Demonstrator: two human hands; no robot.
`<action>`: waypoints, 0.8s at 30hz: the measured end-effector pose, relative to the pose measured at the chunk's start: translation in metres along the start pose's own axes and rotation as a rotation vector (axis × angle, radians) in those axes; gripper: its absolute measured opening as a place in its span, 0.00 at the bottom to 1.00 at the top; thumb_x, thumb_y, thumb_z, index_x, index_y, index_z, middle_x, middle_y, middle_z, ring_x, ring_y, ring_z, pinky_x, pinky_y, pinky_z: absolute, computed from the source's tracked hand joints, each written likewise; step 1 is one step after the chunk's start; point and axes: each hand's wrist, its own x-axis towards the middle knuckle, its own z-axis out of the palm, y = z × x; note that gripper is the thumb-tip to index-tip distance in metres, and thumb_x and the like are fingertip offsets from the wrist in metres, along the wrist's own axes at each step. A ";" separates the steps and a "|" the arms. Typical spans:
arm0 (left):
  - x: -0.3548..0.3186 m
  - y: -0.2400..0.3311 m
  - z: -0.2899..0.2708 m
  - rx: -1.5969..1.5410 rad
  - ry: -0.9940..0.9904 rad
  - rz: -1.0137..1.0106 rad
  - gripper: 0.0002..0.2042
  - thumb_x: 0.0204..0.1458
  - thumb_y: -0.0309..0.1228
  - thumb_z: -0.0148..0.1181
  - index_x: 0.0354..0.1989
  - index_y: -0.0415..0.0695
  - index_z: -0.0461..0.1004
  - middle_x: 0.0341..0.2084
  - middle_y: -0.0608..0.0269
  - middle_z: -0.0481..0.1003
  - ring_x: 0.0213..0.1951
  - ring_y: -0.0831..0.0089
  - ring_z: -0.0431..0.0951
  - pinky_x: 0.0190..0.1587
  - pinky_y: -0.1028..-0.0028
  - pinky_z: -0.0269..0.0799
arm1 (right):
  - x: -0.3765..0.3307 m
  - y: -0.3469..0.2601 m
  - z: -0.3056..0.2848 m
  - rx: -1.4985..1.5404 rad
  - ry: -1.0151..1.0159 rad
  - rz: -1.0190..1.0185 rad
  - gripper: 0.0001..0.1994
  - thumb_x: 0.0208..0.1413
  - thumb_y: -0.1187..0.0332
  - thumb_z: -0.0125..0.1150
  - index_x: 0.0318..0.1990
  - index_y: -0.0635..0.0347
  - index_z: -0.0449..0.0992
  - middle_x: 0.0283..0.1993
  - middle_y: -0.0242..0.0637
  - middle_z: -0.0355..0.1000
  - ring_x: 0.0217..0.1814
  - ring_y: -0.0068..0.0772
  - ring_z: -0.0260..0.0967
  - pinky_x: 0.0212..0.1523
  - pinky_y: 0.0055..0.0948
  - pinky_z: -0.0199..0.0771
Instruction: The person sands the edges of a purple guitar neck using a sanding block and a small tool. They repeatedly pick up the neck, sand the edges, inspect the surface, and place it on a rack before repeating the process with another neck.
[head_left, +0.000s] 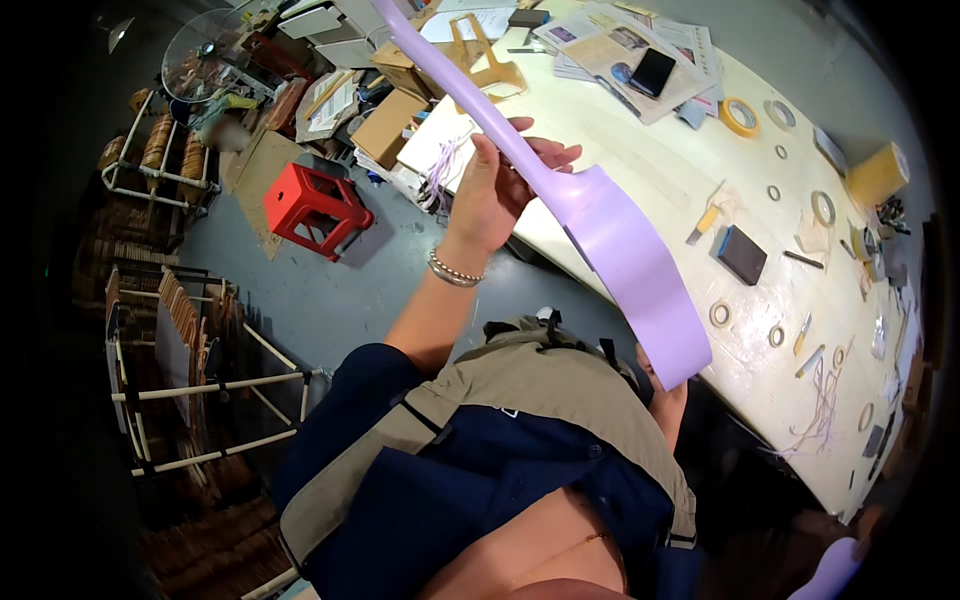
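A lavender guitar [645, 280] with its neck attached slants across the view, its side facing up. The neck runs to the upper left and out of the picture; no strings show. My left hand [500, 185], with a bracelet at the wrist, cradles the neck near the heel. Its thumb is on one side and its fingers are loosely curled on the other. My right hand [648, 368] is at the rounded lower end of the body, mostly hidden behind it, and supports that end. The guitar is held above the near edge of the white table [640, 170].
Tape rolls [740, 117], a dark sanding block [742, 255], a phone [652, 72] on newspapers and cutters lie on the table. A red stool [315, 210] stands left, near racks [215, 390] of wooden parts and a fan [208, 50]. Another lavender piece [835, 570] shows lower right.
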 end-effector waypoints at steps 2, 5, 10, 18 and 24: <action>0.000 0.002 0.001 0.002 -0.011 -0.017 0.32 0.55 0.60 0.34 0.55 0.45 0.60 0.41 0.52 0.75 0.54 0.43 0.69 0.57 0.46 0.63 | 0.006 0.004 -0.001 0.011 -0.009 0.017 0.28 0.62 0.46 0.31 0.55 0.61 0.60 0.49 0.42 0.65 0.40 0.36 0.64 0.38 0.30 0.65; 0.002 0.006 0.003 0.009 -0.039 -0.015 0.33 0.54 0.61 0.34 0.55 0.45 0.59 0.41 0.51 0.75 0.54 0.43 0.68 0.57 0.46 0.62 | 0.019 0.008 -0.002 0.045 -0.037 0.041 0.28 0.61 0.45 0.31 0.53 0.60 0.62 0.47 0.42 0.66 0.36 0.35 0.65 0.34 0.29 0.66; 0.004 0.001 0.008 0.047 -0.098 0.068 0.30 0.51 0.57 0.49 0.46 0.39 0.64 0.32 0.54 0.74 0.43 0.54 0.77 0.54 0.52 0.69 | 0.033 0.015 -0.014 0.131 -0.133 0.090 0.28 0.60 0.43 0.32 0.50 0.59 0.64 0.42 0.41 0.67 0.29 0.34 0.66 0.27 0.28 0.68; 0.012 0.052 0.036 0.261 0.001 0.345 0.12 0.58 0.29 0.52 0.48 0.42 0.62 0.27 0.60 0.70 0.30 0.69 0.74 0.40 0.64 0.76 | 0.013 -0.009 0.087 -0.041 -0.166 0.225 0.53 0.45 0.23 0.25 0.67 0.60 0.48 0.59 0.57 0.62 0.17 0.32 0.63 0.16 0.24 0.63; 0.012 0.067 0.014 0.577 0.203 0.420 0.14 0.58 0.27 0.52 0.50 0.37 0.61 0.28 0.63 0.70 0.30 0.75 0.72 0.37 0.74 0.72 | 0.018 -0.017 0.094 -0.120 -0.130 0.191 0.51 0.47 0.24 0.23 0.66 0.60 0.50 0.56 0.56 0.65 0.18 0.31 0.64 0.18 0.24 0.63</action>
